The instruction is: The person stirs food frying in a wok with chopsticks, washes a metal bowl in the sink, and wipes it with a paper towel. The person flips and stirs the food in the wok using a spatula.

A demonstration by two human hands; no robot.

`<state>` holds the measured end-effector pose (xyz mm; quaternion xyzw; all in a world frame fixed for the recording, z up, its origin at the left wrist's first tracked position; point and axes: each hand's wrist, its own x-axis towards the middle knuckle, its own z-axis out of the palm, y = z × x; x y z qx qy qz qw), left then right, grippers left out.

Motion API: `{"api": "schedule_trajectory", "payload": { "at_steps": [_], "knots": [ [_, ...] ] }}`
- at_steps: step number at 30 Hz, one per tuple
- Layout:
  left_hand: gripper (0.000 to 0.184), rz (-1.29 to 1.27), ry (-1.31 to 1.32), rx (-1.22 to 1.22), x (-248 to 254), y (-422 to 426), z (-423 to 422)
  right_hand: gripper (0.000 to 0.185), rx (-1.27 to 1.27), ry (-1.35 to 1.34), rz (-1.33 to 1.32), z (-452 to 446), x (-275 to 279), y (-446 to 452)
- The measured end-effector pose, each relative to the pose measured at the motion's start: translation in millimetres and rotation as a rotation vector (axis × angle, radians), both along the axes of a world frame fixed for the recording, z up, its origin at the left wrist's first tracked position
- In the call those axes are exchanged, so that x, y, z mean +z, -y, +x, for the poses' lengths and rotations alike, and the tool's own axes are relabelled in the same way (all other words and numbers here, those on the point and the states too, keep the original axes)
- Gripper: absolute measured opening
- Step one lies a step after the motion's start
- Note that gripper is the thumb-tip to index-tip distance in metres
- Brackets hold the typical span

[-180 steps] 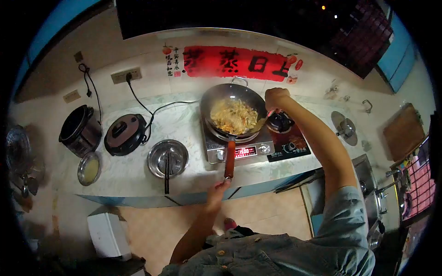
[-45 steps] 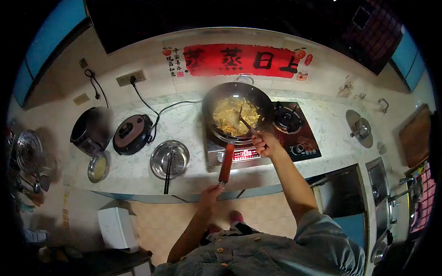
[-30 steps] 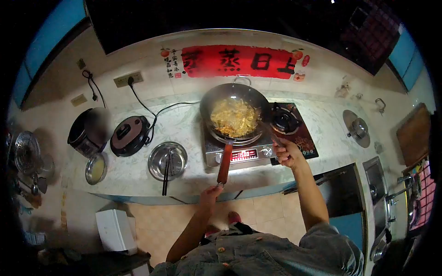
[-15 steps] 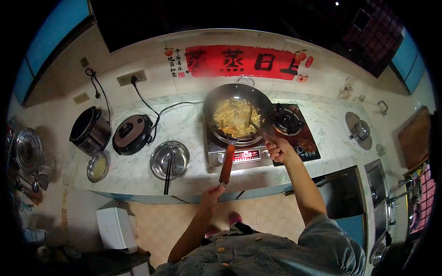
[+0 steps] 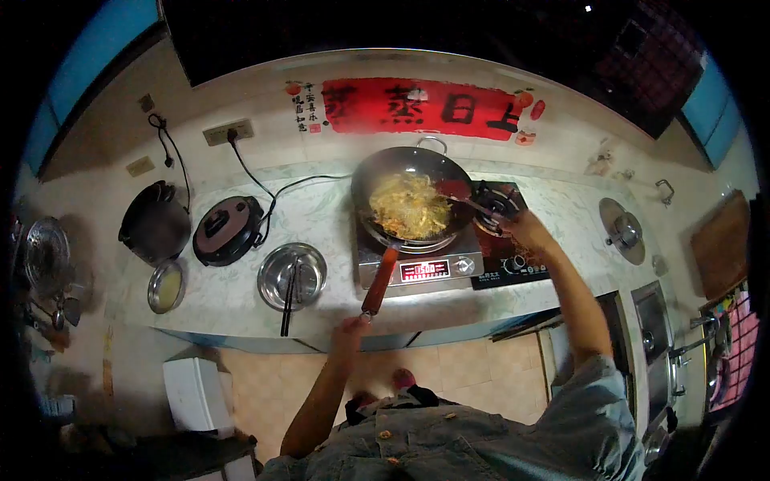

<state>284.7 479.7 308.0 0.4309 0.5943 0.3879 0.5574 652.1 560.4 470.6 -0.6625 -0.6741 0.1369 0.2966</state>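
A dark wok with chopped, yellowish food in it sits on the silver induction cooker, whose display is lit red. My left hand is closed on the end of the wok's reddish-brown handle, which points toward me and slightly left. My right hand grips a dark spatula, its blade at the right side of the wok over the food's edge. Right of the wok, a black gas burner lies partly behind my right hand.
Left of the cooker stand a steel bowl with black chopsticks, a cooker lid, a dark pot and a small bowl with pale contents. A metal lid and the sink are on the right.
My right hand has moved right and up, taking the spatula out of the food's middle to the wok's right side. My left hand and the handle's end have shifted left.
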Motion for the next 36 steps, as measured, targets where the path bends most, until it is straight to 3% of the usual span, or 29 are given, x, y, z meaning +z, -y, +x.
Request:
{"api": "schedule_trajectory", "payload": {
  "at_steps": [1, 3, 4, 6, 10, 14, 16, 20, 24, 29, 32, 36],
  "knots": [
    [0.023, 0.007, 0.084, 0.009, 0.5, 0.4, -2.6, 0.021, 0.005, -0.001, -0.002, 7.0, -1.0, -12.2],
    [0.023, 0.014, 0.169, 0.023, 4.0, 1.5, -4.3, 0.019, -0.278, 0.670, -0.141, 16.3, 0.3, -41.8],
    [0.023, -0.001, 0.146, 0.027, 8.5, 1.9, -4.1, 0.019, -0.273, 0.671, -0.140, 17.6, 5.6, -50.7],
    [0.024, -0.015, 0.125, 0.035, 9.2, 1.1, -3.4, 0.020, -0.179, 0.930, -0.224, 10.7, 25.9, -61.8],
    [0.021, 0.036, 0.133, 0.131, 12.8, 1.3, -2.3, 0.019, -0.055, 1.063, -0.092, 40.4, 27.9, -104.7],
    [0.017, 0.010, 0.085, 0.168, 11.8, -5.7, -15.8, 0.014, -0.011, 1.152, -0.233, 27.2, 57.3, -120.7],
    [0.016, 0.024, 0.139, 0.211, 8.7, -10.7, -20.3, 0.015, 0.198, 1.248, -0.226, 41.7, 60.7, -135.4],
    [0.012, 0.103, 0.227, 0.315, 7.3, -21.8, -30.0, 0.016, 0.369, 1.178, -0.191, 66.3, 59.6, -153.4],
    [0.011, -0.006, 0.230, 0.461, 6.4, -33.0, -41.0, 0.023, 0.402, 1.073, -0.338, 65.9, 53.9, -141.7],
    [0.012, 0.000, 0.174, 0.553, 5.4, -44.5, -40.4, 0.036, 0.514, 0.815, -0.205, 101.8, -30.9, -155.3],
    [0.012, -0.022, 0.193, 0.531, 7.0, -46.2, -40.2, 0.031, 0.464, 0.623, -0.120, 70.1, -57.5, -140.9],
    [0.012, 0.016, 0.178, 0.510, 7.4, -42.2, -42.6, 0.029, 0.214, 0.478, -0.235, 44.9, -56.3, -130.6]
  ]
}}
